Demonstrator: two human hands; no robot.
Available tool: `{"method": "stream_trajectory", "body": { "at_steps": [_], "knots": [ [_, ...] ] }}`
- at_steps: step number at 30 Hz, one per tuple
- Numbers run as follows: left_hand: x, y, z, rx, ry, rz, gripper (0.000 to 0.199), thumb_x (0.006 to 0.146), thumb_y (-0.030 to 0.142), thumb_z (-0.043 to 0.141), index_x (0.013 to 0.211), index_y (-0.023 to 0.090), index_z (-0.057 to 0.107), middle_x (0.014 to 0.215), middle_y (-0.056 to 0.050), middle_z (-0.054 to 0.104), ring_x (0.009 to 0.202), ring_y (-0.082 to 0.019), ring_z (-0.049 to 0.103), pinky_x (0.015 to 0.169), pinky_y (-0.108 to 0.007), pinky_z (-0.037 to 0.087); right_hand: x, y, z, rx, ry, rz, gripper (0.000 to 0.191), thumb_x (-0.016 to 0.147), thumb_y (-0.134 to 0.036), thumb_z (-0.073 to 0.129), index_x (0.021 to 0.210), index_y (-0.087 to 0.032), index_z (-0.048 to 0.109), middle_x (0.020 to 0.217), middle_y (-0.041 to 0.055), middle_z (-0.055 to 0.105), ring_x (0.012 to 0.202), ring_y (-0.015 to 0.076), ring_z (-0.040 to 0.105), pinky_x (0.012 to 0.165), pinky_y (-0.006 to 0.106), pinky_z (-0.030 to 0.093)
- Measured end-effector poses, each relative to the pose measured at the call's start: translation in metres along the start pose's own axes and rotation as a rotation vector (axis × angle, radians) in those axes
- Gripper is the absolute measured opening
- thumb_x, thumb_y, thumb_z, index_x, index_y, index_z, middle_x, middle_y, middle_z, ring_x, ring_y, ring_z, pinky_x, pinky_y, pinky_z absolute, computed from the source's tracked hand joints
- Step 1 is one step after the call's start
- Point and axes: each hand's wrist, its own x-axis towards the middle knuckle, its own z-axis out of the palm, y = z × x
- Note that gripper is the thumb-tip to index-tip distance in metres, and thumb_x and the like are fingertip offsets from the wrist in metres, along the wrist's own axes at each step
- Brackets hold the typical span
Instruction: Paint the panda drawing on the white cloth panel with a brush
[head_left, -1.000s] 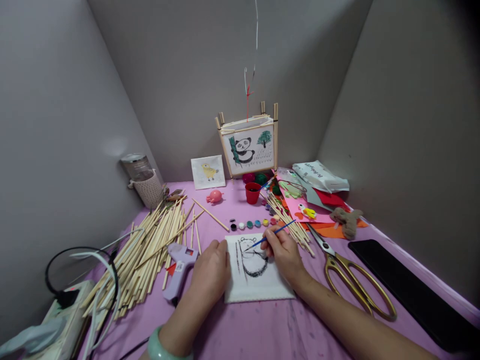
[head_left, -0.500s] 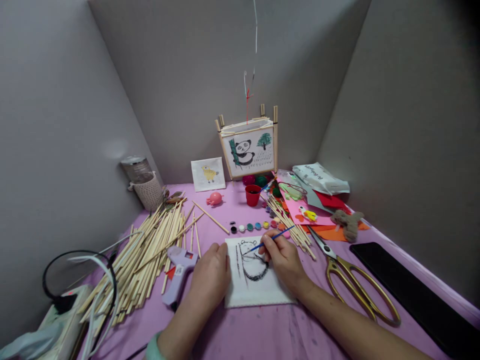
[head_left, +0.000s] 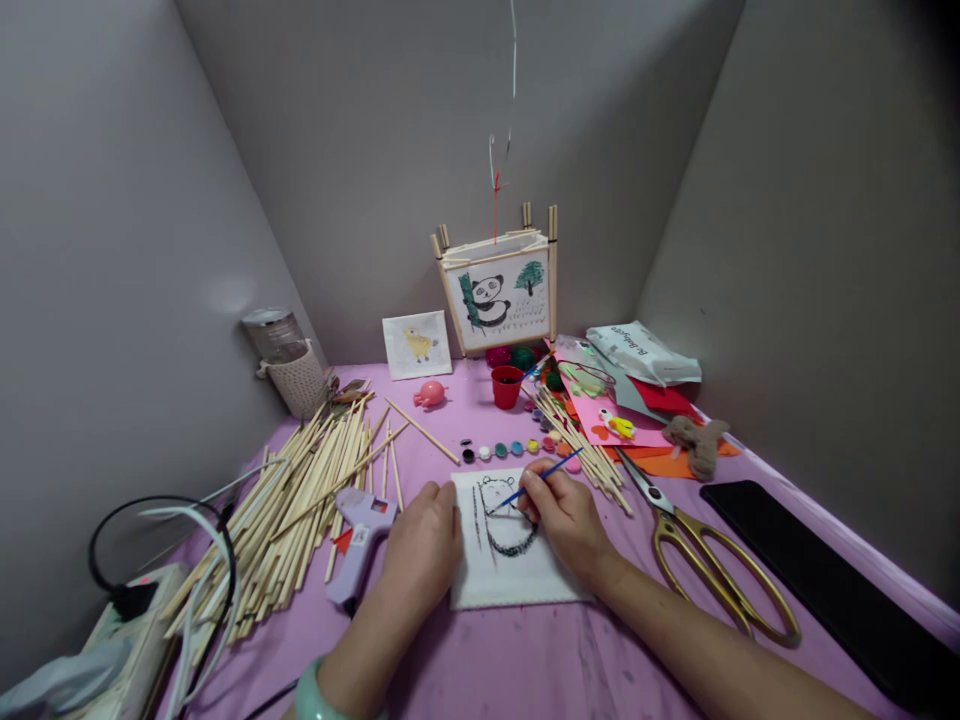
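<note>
Right fingers pinched shut on blue paintbrush, left hand loosely curled at canvas edge; right-hand slip could smear black outline

The left hand covers part of the left edge of the white canvas; the right hand hides part of its drawing. Whether the tip of the blue brush touches is too small to tell. The picture's top cuts off the wire, its bottom the green bangle.
</note>
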Motion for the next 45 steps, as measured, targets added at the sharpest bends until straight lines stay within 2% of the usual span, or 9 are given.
{"method": "stream_trajectory", "body": {
  "at_steps": [14,28,38,45],
  "knots": [
    [-0.0012,0.0010,-0.0010,0.026,-0.004,0.004,0.022,0.093,0.022,0.037,0.100,0.019,0.058,0.092,-0.006,0.060,0.085,-0.019,0.060,0.071,-0.029,0.039,0.0000,-0.0021,-0.0021,-0.065,0.049,-0.013,0.027,0.092,-0.041,0.046,0.077,-0.021,0.054,0.057,-0.0021,0.058,0.051,0.0134,0.051,0.051,0.024,0.039],
    [-0.0005,-0.0004,-0.0002,0.025,-0.001,0.004,0.023,0.092,0.019,0.038,0.102,0.018,0.058,0.092,-0.007,0.060,0.084,-0.020,0.060,0.070,-0.031,0.039,0.0036,-0.0041,-0.0063,-0.172,0.154,-0.010,0.029,0.091,-0.040,0.045,0.071,-0.021,0.053,0.054,-0.0022,0.055,0.050,0.0137,0.050,0.053,0.025,0.036],
    [0.0003,-0.0020,0.0027,0.040,0.018,0.019,0.022,0.092,0.019,0.038,0.101,0.019,0.058,0.092,-0.006,0.060,0.084,-0.020,0.060,0.069,-0.030,0.038,0.0048,-0.0067,-0.0083,-0.229,0.219,-0.028,0.029,0.091,-0.038,0.045,0.068,-0.022,0.051,0.052,-0.0024,0.055,0.050,0.0141,0.052,0.056,0.026,0.038],
    [0.0001,-0.0008,0.0010,0.038,0.010,0.010,0.020,0.092,0.020,0.038,0.098,0.019,0.057,0.091,-0.005,0.060,0.083,-0.020,0.060,0.068,-0.030,0.038,0.0051,-0.0063,-0.0091,-0.250,0.245,-0.030,0.030,0.090,-0.042,0.044,0.074,-0.021,0.055,0.054,-0.0011,0.058,0.052,0.0153,0.055,0.057,0.026,0.041]
  ]
}}
